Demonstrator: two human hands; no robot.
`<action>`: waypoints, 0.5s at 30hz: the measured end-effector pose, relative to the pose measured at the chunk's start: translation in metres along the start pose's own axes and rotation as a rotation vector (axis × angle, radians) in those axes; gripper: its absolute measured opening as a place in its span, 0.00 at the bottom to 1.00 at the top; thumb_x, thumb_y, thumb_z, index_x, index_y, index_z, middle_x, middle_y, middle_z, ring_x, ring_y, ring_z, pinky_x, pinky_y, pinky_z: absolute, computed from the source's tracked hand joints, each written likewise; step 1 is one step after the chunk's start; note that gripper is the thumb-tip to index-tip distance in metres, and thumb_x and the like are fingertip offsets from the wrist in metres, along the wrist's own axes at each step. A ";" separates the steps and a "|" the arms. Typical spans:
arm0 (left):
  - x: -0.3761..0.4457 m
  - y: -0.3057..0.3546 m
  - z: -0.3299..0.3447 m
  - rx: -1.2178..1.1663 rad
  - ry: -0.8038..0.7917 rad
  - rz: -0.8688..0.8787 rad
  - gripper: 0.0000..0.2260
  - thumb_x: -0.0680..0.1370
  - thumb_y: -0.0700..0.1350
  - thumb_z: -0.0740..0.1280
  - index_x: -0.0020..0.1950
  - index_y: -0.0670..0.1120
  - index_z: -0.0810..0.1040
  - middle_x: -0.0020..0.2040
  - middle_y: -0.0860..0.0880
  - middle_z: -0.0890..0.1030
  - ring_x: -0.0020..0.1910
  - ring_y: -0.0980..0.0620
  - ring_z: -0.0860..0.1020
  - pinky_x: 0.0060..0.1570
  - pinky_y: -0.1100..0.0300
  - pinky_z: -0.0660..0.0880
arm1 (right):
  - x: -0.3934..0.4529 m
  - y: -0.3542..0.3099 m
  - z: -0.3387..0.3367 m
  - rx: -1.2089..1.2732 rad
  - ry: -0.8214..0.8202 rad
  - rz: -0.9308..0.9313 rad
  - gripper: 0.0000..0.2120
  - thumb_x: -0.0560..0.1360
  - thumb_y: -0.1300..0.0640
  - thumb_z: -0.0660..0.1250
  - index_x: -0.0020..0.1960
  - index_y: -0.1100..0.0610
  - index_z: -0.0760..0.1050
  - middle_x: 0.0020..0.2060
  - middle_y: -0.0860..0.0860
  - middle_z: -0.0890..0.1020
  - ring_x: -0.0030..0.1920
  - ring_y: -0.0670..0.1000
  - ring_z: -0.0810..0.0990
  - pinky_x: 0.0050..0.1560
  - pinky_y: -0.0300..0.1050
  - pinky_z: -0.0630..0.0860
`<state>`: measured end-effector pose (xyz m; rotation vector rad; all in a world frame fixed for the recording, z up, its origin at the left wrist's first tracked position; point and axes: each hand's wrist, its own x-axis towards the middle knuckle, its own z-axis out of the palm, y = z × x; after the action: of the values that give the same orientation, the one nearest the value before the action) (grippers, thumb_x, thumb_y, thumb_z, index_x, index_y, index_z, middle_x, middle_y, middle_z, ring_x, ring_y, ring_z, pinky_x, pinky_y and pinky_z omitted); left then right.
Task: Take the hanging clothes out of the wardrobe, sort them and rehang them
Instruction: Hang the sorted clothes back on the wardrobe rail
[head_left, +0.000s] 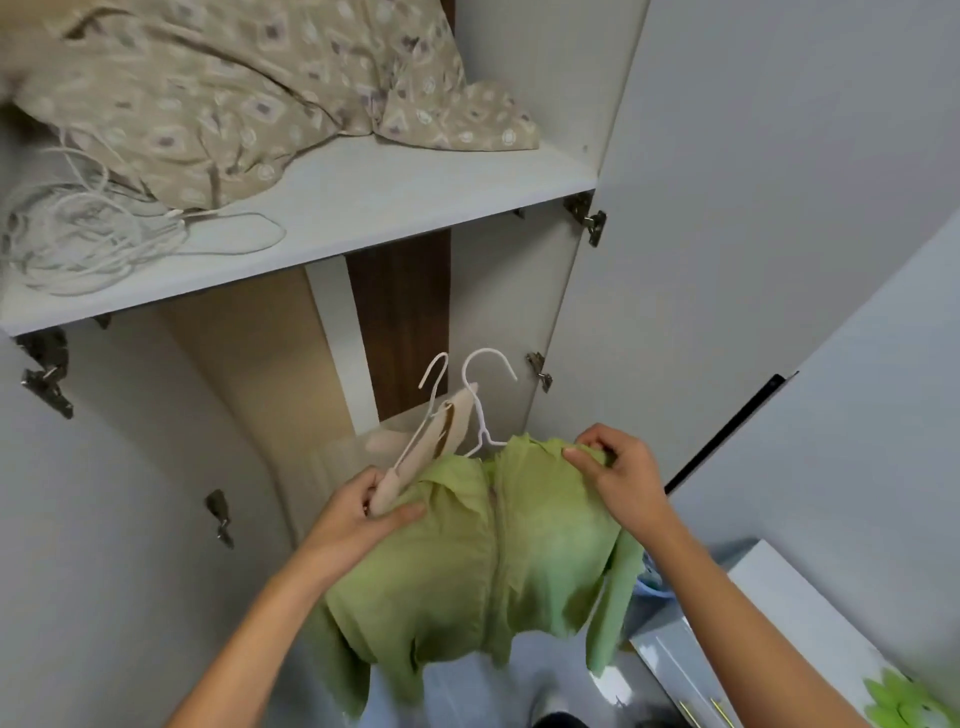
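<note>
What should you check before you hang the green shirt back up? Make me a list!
1. Left hand grips the beige hanger: ok.
2. Right hand pinches the green shirt at its shoulder: ok.
3. White hanger sits inside the shirt: cannot tell, only its hook and neck show.
4. Both hooks free and untangled: ok.
5. Rail in view to hang on: not ok.
6. Shirt collar lying neat: not ok, it is rumpled.

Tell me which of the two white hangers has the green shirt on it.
The right-hand white hanger, whose wire runs down into the collar of the green shirt. The left hanger carries a beige garment, gripped by the left hand.
</note>
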<state>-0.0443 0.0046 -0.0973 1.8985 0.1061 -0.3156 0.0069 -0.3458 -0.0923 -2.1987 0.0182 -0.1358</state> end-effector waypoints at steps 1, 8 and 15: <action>0.004 -0.002 -0.001 0.005 0.027 0.007 0.19 0.73 0.52 0.80 0.51 0.40 0.78 0.34 0.56 0.77 0.33 0.58 0.74 0.34 0.62 0.69 | 0.015 -0.001 0.006 -0.009 -0.012 -0.019 0.07 0.75 0.49 0.78 0.42 0.46 0.80 0.32 0.40 0.77 0.36 0.45 0.75 0.41 0.47 0.71; 0.035 0.005 0.005 -0.170 0.271 -0.065 0.25 0.70 0.56 0.81 0.47 0.38 0.75 0.37 0.46 0.79 0.36 0.48 0.76 0.39 0.55 0.70 | 0.117 -0.008 0.042 -0.048 -0.051 -0.168 0.06 0.75 0.50 0.77 0.47 0.48 0.81 0.43 0.44 0.82 0.48 0.49 0.79 0.53 0.52 0.76; 0.076 0.048 0.049 -0.231 0.439 -0.055 0.22 0.77 0.56 0.77 0.47 0.37 0.78 0.36 0.47 0.80 0.36 0.51 0.77 0.38 0.56 0.70 | 0.170 -0.019 0.065 0.005 -0.087 -0.147 0.12 0.77 0.53 0.75 0.59 0.51 0.80 0.56 0.47 0.72 0.58 0.50 0.75 0.60 0.45 0.71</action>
<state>0.0312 -0.0638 -0.0888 1.7084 0.4697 0.0802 0.1822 -0.2936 -0.0995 -2.1983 -0.1918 -0.1224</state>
